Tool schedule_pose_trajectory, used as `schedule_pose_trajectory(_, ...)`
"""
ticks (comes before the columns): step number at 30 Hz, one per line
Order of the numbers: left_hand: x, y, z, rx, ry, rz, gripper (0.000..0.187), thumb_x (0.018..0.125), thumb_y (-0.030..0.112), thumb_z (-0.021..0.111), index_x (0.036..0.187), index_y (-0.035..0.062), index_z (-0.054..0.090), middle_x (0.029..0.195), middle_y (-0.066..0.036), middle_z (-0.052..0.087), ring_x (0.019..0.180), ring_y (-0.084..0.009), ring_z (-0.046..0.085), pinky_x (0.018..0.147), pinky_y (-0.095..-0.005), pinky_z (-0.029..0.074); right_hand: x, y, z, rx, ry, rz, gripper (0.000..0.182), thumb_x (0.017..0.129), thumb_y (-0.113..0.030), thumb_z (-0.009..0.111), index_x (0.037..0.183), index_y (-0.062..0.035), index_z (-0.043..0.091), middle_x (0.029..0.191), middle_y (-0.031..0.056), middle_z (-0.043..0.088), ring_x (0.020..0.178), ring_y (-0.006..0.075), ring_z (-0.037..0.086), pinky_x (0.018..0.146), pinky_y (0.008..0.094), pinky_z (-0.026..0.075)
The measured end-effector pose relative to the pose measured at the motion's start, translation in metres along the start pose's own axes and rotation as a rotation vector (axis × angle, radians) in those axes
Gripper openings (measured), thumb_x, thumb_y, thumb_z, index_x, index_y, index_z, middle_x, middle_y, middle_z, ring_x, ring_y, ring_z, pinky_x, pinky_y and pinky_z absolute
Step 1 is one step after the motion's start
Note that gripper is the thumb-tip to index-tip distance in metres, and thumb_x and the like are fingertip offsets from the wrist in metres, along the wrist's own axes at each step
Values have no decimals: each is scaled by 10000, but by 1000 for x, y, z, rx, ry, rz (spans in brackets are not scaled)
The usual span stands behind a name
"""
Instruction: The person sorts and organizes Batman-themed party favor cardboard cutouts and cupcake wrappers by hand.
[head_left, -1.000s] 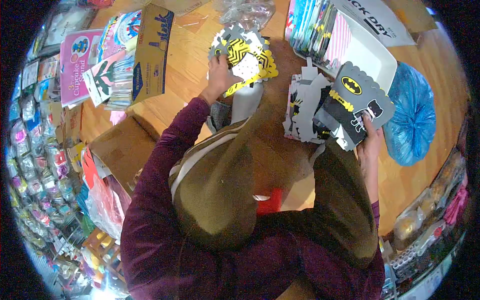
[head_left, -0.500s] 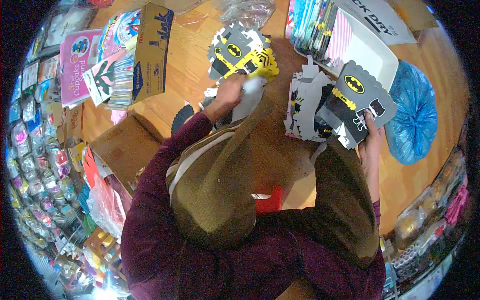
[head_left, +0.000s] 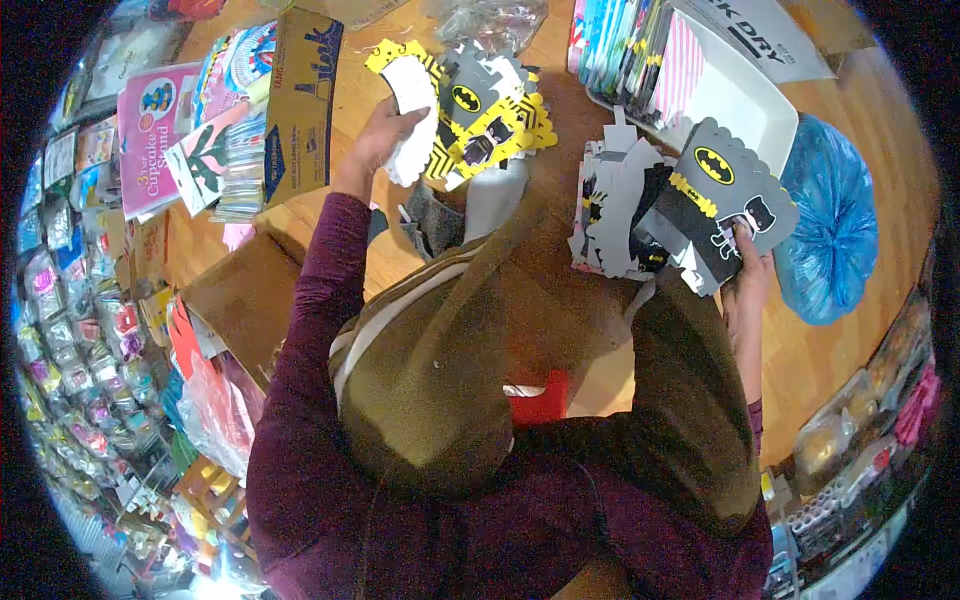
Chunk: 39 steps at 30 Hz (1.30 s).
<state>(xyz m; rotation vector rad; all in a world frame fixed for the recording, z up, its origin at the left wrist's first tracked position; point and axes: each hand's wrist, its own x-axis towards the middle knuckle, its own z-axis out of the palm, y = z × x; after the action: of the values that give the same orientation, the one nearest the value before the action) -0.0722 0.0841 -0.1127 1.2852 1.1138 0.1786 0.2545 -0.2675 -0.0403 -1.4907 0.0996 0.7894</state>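
Note:
Upper left of centre, my left hand [head_left: 385,138] is closed on some paper cutouts [head_left: 409,120], a white curved piece with yellow scalloped pieces behind it. Just right of them lies a pile of Batman cutouts [head_left: 490,120] in grey, yellow and black. My right hand [head_left: 745,275] grips a grey and black Batman card [head_left: 728,190] with a scalloped top, its thumb on the front. To the left of that card is a stack of white, grey and black cutouts [head_left: 612,205], partly beneath it.
A white bin [head_left: 765,110] with upright packets stands at the upper right, beside a blue plastic bag [head_left: 830,220]. Upper left is a cardboard box [head_left: 305,100] with packets. Many small packages [head_left: 80,350] line the left edge. A red object [head_left: 540,400] lies between my legs.
My left hand has moved left and up from beside the Batman pile and now shows the white and yellow cutouts in it. My right hand and its card have barely shifted.

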Motion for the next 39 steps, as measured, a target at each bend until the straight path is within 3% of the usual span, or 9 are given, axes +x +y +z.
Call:
schedule_pose_trajectory(5,3,4,45,-452,-119,-38,271,816,107,531,1045,-17,457,879,-59,569,745,-148,564,667,-289,480,12,14,-5,36,135,-46,317,740,-48,611,1026,1,483,931,96,574,812,173,580,712,316,488)
schedule_pose_trajectory(10,-41,56,138,35,-251,-234,250,792,201,575,916,-4,506,778,-61,575,635,-138,570,553,-295,492,13,21,-13,104,168,-146,318,727,-13,613,1014,10,479,912,118,581,784,189,595,679,328,502)
schedule_pose_trajectory(12,-18,-12,178,-139,-308,-88,246,808,221,552,890,-8,510,747,-75,580,610,-149,574,501,-281,483,22,19,-20,162,146,-176,294,728,2,605,997,5,487,903,121,585,769,200,601,660,332,510)
schedule_pose_trajectory(14,-23,-15,211,-307,-373,-278,224,829,195,514,925,-8,506,792,-86,583,647,-164,581,550,-292,491,26,22,-25,169,125,-163,290,725,-7,611,988,-2,490,902,118,583,767,202,601,656,340,514)
schedule_pose_trajectory(18,-22,-29,238,-227,-395,-179,219,840,158,483,975,-14,498,826,-90,584,697,-181,587,610,-321,492,18,13,-16,122,146,-99,301,730,-38,615,1004,-15,492,910,97,580,757,188,592,666,320,502)
schedule_pose_trajectory(27,-19,-24,236,519,-290,-120,338,783,260,503,903,-52,553,871,-205,586,830,-322,572,706,-381,463,21,17,-25,104,138,-54,266,756,-48,583,1008,-15,504,936,99,582,795,194,597,686,324,515)
schedule_pose_trajectory(32,-12,-32,229,709,-514,59,405,743,272,550,866,-114,555,854,-252,582,810,-358,580,698,-399,466,22,17,-24,101,116,-67,249,744,-32,593,973,25,514,887,132,593,729,209,612,649,340,530)
schedule_pose_trajectory(36,-19,12,199,565,-700,-203,487,744,369,556,841,-108,557,784,-215,601,735,-319,601,646,-378,486,23,18,-25,95,121,-81,263,743,-10,588,987,36,502,896,147,588,739,222,611,658,348,529)
schedule_pose_trajectory(39,12,-13,158,523,-429,404,434,759,381,556,878,-36,574,780,-159,604,745,-255,599,632,-342,476,13,9,-12,85,145,-74,313,738,-58,615,1021,-5,491,916,94,571,767,172,586,660,312,503)
